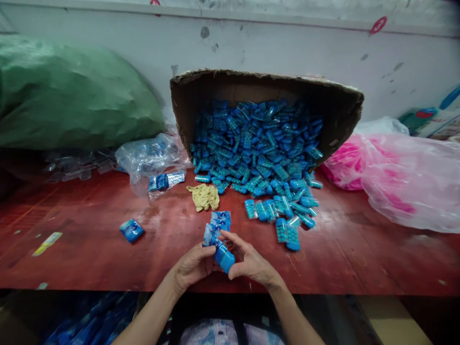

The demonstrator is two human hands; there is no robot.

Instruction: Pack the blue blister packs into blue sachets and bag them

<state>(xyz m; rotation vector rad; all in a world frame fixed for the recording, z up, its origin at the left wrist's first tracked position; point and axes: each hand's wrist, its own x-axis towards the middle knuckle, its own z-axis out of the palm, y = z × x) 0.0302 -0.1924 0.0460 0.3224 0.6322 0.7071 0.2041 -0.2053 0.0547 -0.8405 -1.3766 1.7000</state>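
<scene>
In the head view, my left hand (196, 264) is closed around a small blue-capped bottle (225, 258) near the table's front edge. The bottle lies tilted, with its cap toward me. My right hand (253, 262) curls round its other side, thumb near the cap and fingers at the far end. A blue printed wrapper (208, 235) shows at the bottle's upper end, and I cannot tell how far it covers it. Just beyond lie more blue printed wrappers (221, 219). My fingers hide part of the bottle.
A tipped cardboard box (341, 115) spills many blue-capped bottles (258, 148) onto the red table (172, 254). Nearby are a crumpled yellow cloth (203, 197), a blue packet (132, 230) and a clear bag (143, 158). A green sack (72, 96) and pink-filled plastic bags (406, 177) flank the box.
</scene>
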